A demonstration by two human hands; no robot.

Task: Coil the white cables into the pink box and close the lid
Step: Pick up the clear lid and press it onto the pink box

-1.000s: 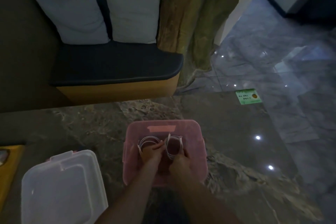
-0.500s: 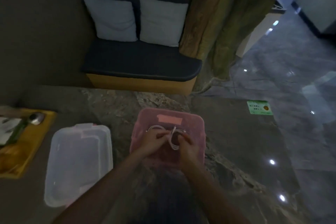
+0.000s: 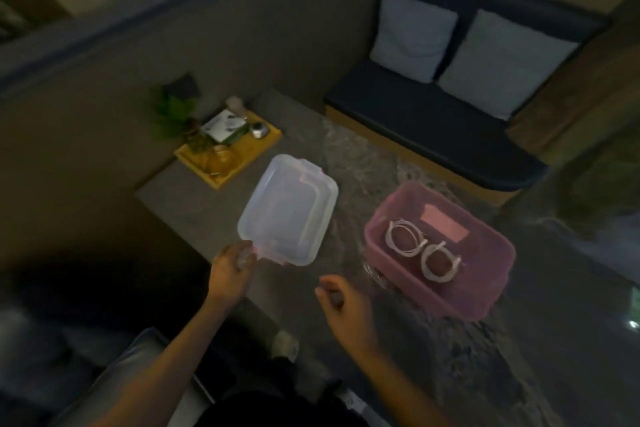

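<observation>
Left hand pinching near corner of clear lid. Right hand loosely curled, empty, blurred. Two white cables coiled in pink box.

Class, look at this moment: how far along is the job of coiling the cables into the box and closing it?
Done: two coiled white cables lie inside the pink box. In hand: the left hand touches the near corner of the clear lid, which lies on the table beside the box; the right hand hangs empty between them. Left: lift the lid onto the box and close it.
</observation>
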